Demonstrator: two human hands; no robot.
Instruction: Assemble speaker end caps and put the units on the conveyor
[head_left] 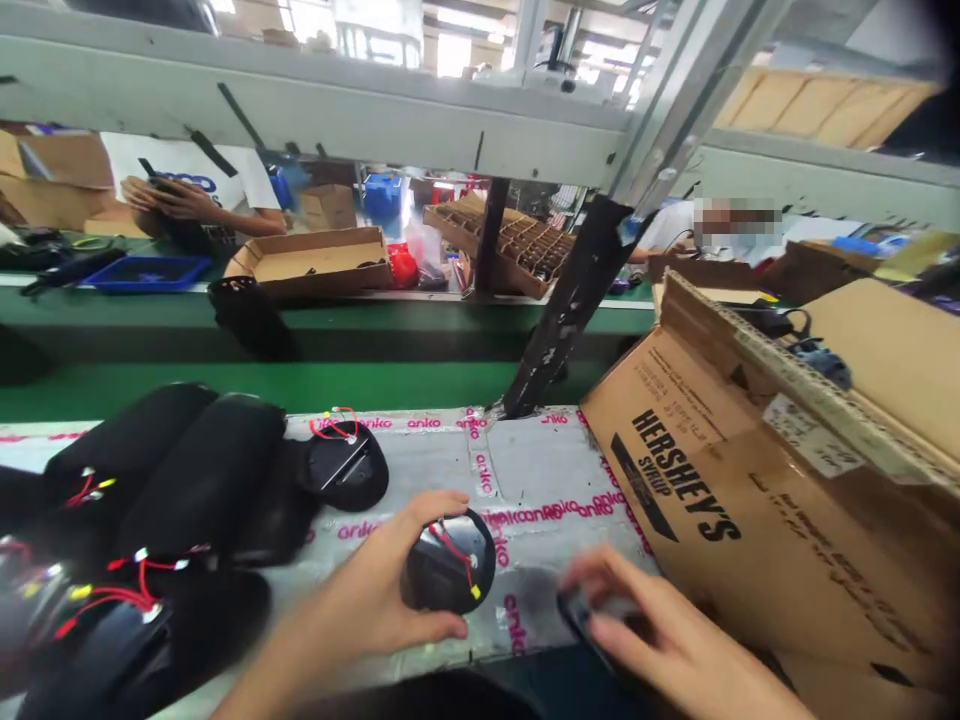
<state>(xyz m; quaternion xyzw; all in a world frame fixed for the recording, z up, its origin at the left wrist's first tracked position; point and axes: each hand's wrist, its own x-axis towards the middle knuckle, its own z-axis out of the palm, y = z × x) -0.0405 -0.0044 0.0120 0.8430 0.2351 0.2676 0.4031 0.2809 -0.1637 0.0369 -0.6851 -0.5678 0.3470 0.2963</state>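
When left fingers [442,506] grip it, a black disc [429,584] looks plastic.

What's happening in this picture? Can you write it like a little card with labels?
Left hand: holding a round black cap with a red wire on it
Right hand: touching a small dark piece, blurry
Beside the hands: black tubes with red wires, another round black cap
Under them: a bench with pink-printed tape
Right side: an open cardboard box saying Hershey's
Far side: another person's hands
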